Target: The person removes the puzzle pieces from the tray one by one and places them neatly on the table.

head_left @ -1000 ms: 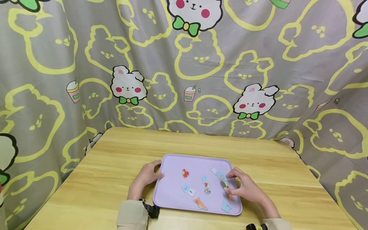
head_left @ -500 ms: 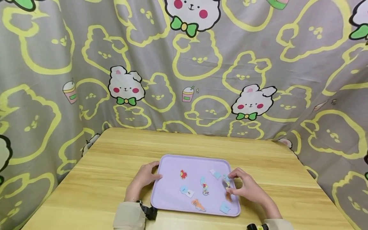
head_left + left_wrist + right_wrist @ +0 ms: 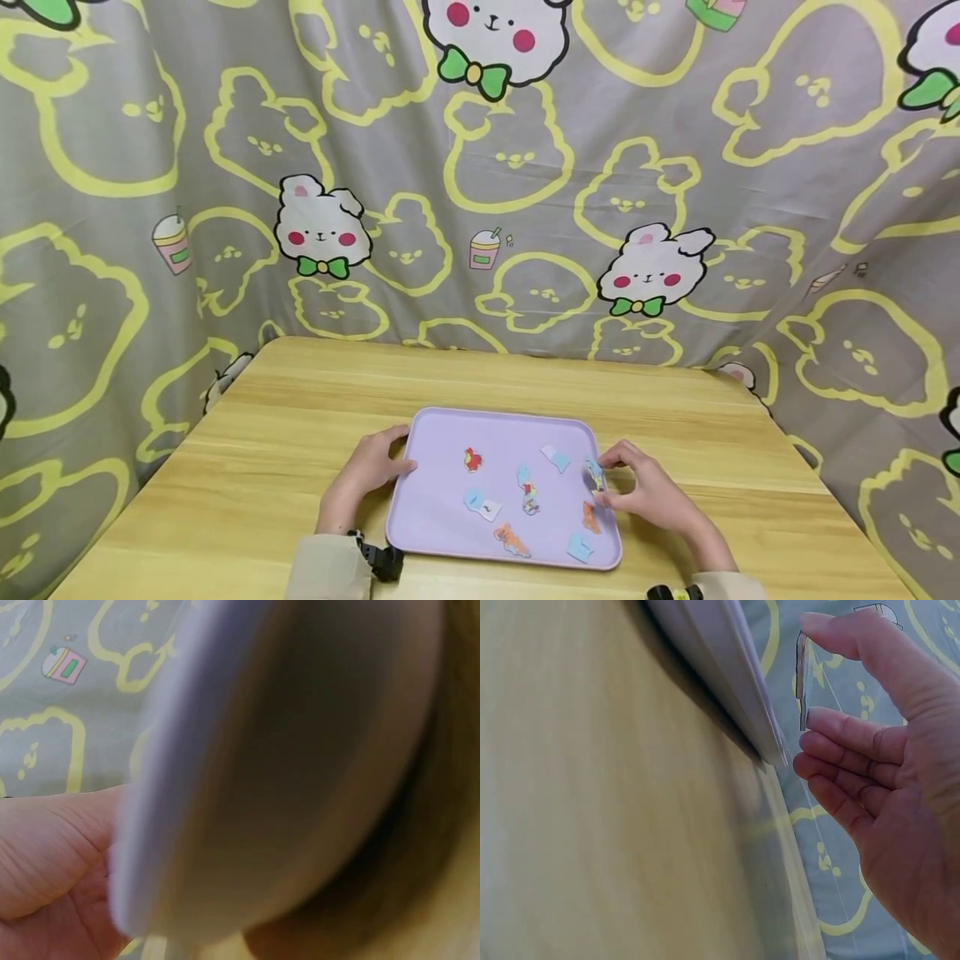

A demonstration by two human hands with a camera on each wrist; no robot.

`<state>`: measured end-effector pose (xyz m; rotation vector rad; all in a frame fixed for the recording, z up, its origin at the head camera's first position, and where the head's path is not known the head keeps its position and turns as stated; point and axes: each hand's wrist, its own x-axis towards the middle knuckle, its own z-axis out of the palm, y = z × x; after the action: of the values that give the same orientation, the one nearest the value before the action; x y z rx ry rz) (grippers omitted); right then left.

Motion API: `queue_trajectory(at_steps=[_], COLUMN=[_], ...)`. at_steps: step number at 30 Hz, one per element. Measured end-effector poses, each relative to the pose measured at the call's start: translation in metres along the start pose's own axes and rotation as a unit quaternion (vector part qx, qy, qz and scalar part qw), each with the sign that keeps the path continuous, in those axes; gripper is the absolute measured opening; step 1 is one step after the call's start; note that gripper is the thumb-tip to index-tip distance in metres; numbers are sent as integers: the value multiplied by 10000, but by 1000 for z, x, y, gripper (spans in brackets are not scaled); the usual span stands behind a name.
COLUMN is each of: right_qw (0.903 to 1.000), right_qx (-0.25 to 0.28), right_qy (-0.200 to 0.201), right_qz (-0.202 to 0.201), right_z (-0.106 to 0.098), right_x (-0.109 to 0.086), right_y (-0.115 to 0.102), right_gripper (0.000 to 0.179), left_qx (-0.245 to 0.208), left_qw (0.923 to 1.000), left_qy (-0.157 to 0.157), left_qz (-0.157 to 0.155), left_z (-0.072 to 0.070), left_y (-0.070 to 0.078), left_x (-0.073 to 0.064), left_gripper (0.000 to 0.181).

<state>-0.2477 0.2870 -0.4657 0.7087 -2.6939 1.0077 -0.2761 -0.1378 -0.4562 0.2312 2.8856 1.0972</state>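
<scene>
1. I record one surface (image 3: 315, 392): pale yellow wood grain, streaks running mostly side to side, far left corner rounded.
2. On it, in front of me, I note a lilac tray (image 3: 498, 437), rectangular, corners rounded, rim raised.

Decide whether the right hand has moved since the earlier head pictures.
Yes, rightward: against the lilac tray, the right hand has shifted outward, away from the tray's middle.

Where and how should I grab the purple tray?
Probably by the raised rim at its short ends, coming from left and right, thumb over and fingers under. The tray is shallow and oblong, and the left hand grips one end that way. The right hand pinches a flat piece, so free it first.
</scene>
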Motion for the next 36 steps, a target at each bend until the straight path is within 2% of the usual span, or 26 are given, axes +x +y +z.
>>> queue_trajectory(at_steps=[7,17,24,36], right_qw=[9998,9998,9994,9987], right_qx=[-107,-129,-164,-283], right_qy=[-87,-165,-252,-329], right_qz=[122,19,157,277], right_z=[-2,-4,-9,-16], right_x=[-1,-7,-6,-6], right_y=[5,13,16,18], right_gripper=[36,34,36,35], left_qx=[-63,-47,-30,-81], left_qw=[10000,9999,9999,9999], left_qy=[-14,93,141,70], left_qz=[-74,9,-21,-102], left_z=[1,5,4,3], left_y=[0,0,0,0], left_x=[-3,-4,-3,-4], left_gripper=[58,57,57,57])
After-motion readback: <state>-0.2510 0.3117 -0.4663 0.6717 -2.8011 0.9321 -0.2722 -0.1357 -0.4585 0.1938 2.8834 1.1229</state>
